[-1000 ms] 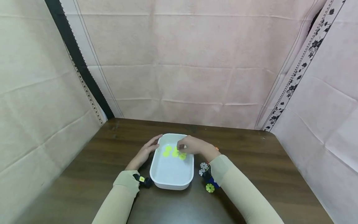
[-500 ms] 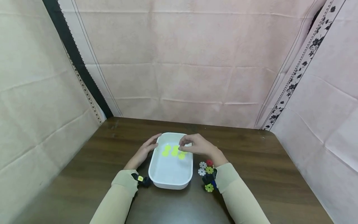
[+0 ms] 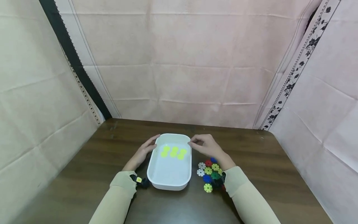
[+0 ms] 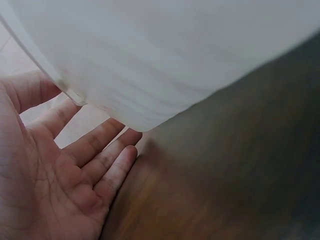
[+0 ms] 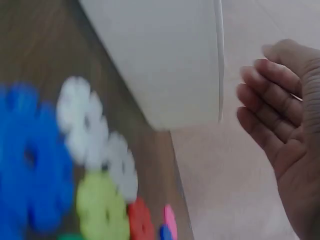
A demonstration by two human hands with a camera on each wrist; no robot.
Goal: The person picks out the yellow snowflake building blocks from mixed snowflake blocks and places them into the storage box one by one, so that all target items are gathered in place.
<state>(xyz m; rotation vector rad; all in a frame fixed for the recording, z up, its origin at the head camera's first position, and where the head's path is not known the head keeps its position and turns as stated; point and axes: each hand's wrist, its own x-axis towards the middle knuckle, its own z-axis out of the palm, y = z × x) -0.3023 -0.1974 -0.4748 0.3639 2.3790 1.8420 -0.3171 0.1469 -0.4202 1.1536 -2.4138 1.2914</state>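
A white plastic tray (image 3: 169,174) stands on the table. Inside, toward its far end, several yellow-green snowflake discs (image 3: 174,151) lie in three pairs. My left hand (image 3: 144,152) rests against the tray's left side; in the left wrist view its thumb (image 4: 37,90) touches the rim, and the loosely extended fingers lie along the outer wall. By the far right corner hovers my right hand (image 3: 208,146), fingers loosely bent. The right wrist view shows nothing between its fingers (image 5: 270,95), which stand apart from the tray wall.
Right of the tray lies a loose cluster of notched discs: white (image 3: 200,172), yellow-green (image 3: 208,188), red (image 3: 208,163), blue (image 3: 207,178) and green (image 3: 215,175). My right forearm passes over part of it. Pale cloth (image 3: 179,77) hangs behind the brown table (image 3: 134,127).
My right hand has moved from over the discs inside the tray to the right, up to the rim. More of the loose discs show now. My left hand has stayed at the tray's left side.
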